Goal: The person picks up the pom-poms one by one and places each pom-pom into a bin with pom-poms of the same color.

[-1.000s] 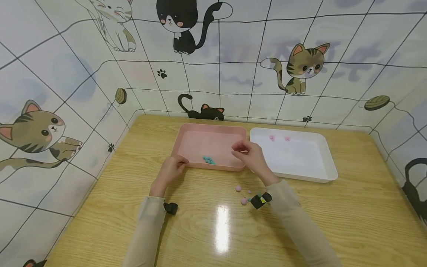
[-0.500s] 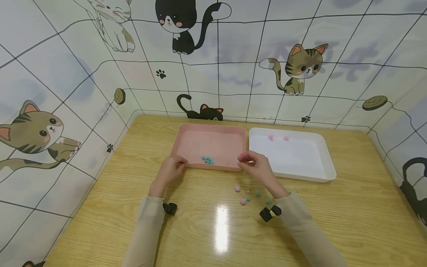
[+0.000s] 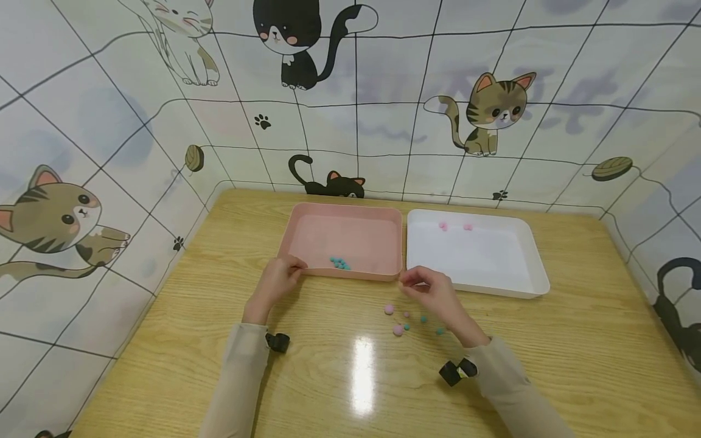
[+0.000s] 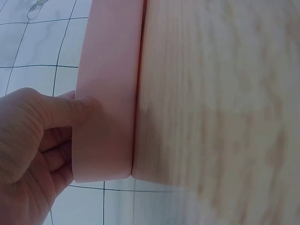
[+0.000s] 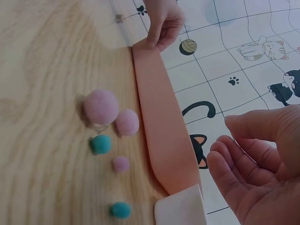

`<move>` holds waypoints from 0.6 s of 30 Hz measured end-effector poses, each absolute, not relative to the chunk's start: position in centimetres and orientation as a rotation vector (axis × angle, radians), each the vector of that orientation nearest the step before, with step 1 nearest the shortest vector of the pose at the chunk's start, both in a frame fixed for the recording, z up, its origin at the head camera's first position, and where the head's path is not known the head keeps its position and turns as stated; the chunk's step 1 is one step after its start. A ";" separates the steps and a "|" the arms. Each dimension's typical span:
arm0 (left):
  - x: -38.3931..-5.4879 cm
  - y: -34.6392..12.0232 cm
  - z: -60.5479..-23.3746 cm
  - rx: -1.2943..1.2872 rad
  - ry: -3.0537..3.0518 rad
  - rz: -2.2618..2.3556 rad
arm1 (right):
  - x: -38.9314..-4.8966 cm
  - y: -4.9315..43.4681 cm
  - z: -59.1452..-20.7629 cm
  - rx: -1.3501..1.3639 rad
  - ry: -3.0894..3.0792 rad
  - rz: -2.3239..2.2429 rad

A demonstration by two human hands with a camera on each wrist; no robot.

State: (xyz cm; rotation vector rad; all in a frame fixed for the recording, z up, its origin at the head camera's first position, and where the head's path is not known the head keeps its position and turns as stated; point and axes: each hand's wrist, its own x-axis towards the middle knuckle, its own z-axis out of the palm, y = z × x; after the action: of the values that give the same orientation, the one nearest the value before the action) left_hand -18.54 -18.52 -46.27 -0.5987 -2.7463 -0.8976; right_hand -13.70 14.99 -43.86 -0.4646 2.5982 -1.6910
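Note:
My left hand (image 3: pixel 276 283) grips the near left corner of the pink tray (image 3: pixel 350 231). In the left wrist view its thumb lies on the outer wall and its fingers curl behind the rim. Near the front gap between the pink tray and the white tray (image 3: pixel 476 255) hovers my right hand (image 3: pixel 435 298). The right wrist view shows its thumb and fingers loosely bent and apart, with nothing between them. A cluster of teal pom-poms (image 3: pixel 340 263) lies by the pink tray's front wall. On the table below the right hand are pink pom-poms (image 5: pixel 101 107) and teal pom-poms (image 5: pixel 101 144).
Two small groups of pink pom-poms (image 3: pixel 443 226) sit at the back of the white tray. Both trays stand side by side on the wooden table (image 3: pixel 317 377). Behind and at the sides rise walls covered with a cat-patterned sheet (image 3: pixel 383 73).
My right hand has drawn back from over the pink tray, toward me and slightly right, uncovering teal pom-poms on the table. The left hand keeps its hold on the tray.

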 end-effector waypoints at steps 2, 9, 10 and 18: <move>-18.5 -18.5 -46.3 -0.601 -2.747 -0.893 | -13.3 15.2 -44.0 -0.461 2.608 -1.676; -18.6 -18.5 -46.3 -0.599 -2.754 -0.888 | -12.1 16.6 -44.8 -0.482 2.627 -1.622; -18.6 -18.5 -46.3 -0.601 -2.754 -0.887 | -11.9 16.8 -44.9 -0.489 2.624 -1.616; -18.4 -18.4 -46.1 -0.602 -2.755 -0.885 | -11.3 17.8 -46.1 -0.474 2.640 -1.528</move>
State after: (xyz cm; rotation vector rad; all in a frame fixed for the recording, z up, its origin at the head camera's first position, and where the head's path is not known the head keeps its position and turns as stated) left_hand -18.40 -18.40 -46.12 -0.6022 -2.7552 -0.8853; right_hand -11.30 17.75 -46.14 -0.4738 2.6396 -1.5285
